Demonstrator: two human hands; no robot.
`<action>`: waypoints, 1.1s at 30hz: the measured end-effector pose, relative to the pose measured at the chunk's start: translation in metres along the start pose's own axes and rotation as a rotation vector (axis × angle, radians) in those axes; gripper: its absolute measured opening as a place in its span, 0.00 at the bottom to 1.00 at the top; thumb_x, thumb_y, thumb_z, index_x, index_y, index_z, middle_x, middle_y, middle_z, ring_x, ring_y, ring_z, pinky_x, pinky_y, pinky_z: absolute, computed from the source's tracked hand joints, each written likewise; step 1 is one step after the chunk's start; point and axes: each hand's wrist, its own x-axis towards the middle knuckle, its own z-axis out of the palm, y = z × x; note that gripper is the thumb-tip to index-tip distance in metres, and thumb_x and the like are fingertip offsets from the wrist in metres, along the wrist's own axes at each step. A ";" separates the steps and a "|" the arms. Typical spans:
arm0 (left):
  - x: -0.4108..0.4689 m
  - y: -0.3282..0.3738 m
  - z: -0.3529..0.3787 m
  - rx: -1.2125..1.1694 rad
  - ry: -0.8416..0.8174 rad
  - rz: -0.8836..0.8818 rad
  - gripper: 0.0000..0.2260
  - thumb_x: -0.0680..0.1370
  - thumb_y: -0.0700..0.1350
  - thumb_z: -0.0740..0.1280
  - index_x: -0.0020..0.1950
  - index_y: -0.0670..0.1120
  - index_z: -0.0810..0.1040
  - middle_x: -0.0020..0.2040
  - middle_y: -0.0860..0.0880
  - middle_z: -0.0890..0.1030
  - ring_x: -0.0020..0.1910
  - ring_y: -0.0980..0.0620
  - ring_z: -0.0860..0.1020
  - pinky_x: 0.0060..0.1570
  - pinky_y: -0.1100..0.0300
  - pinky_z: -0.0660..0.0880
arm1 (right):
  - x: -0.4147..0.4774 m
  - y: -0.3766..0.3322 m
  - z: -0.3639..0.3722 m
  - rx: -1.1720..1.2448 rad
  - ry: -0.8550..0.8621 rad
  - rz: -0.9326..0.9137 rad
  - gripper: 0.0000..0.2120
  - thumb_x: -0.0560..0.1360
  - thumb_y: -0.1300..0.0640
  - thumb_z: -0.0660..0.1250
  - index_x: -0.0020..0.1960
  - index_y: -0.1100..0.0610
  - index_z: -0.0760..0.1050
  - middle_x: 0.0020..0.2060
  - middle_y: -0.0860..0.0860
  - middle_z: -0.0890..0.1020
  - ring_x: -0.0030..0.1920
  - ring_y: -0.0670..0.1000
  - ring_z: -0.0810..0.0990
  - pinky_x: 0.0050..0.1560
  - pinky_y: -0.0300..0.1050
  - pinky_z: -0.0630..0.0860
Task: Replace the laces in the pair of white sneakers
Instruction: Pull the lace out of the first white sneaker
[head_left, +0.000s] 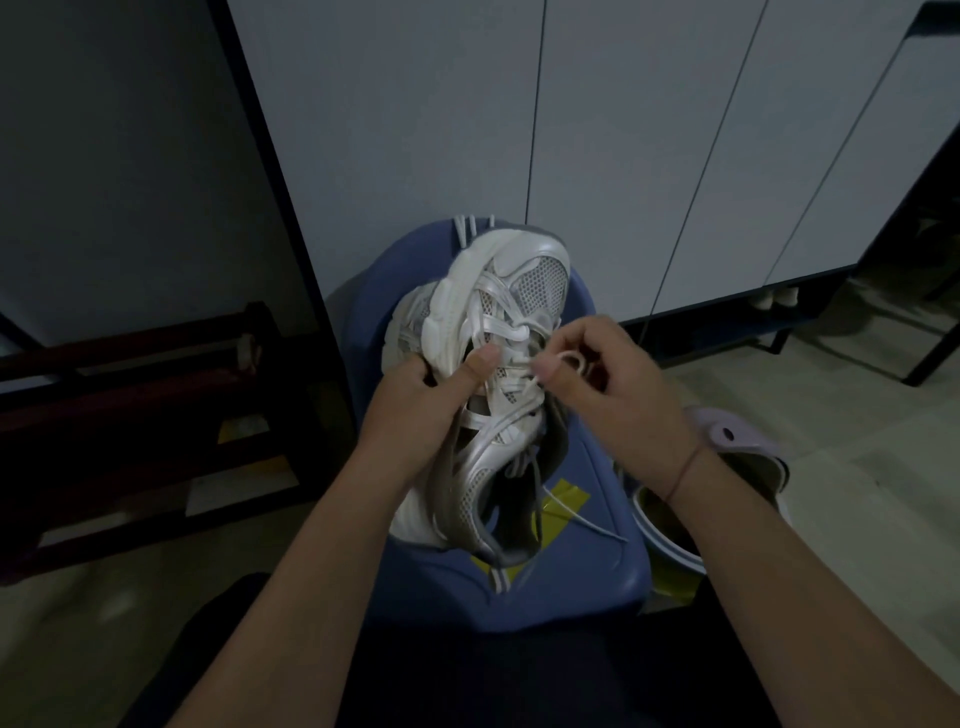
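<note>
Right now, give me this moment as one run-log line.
phase: working lace at eyelets | left hand: grips white sneaker | right hand: pinches lace loop | support: blue stool under sneaker

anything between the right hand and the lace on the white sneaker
Nothing visible: the right hand pinches a loop of the white lace at the white mesh sneaker, which the left hand grips.

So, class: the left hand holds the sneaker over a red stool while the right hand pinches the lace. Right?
No: the head view shows a blue stool, not red. The left hand holds the sneaker over it while the right hand pinches the lace.
</note>
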 end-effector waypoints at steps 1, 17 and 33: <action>-0.001 0.001 0.001 0.010 -0.001 0.004 0.26 0.60 0.69 0.69 0.48 0.52 0.82 0.44 0.57 0.85 0.45 0.58 0.83 0.53 0.56 0.79 | 0.000 0.002 0.002 -0.122 -0.007 -0.043 0.14 0.72 0.44 0.65 0.43 0.55 0.73 0.39 0.48 0.73 0.39 0.43 0.73 0.42 0.32 0.69; 0.004 -0.004 -0.001 0.030 0.037 -0.004 0.27 0.59 0.72 0.72 0.45 0.53 0.81 0.45 0.55 0.85 0.47 0.54 0.83 0.57 0.48 0.78 | 0.002 0.004 0.002 -0.231 -0.025 -0.068 0.12 0.74 0.44 0.61 0.42 0.52 0.72 0.40 0.46 0.73 0.43 0.47 0.73 0.47 0.41 0.70; 0.006 -0.005 -0.002 0.014 0.032 -0.016 0.26 0.59 0.71 0.72 0.45 0.53 0.81 0.45 0.55 0.85 0.47 0.54 0.83 0.57 0.48 0.78 | 0.005 0.010 -0.002 -0.197 0.075 -0.080 0.09 0.75 0.48 0.63 0.42 0.54 0.72 0.38 0.48 0.75 0.41 0.44 0.73 0.44 0.35 0.70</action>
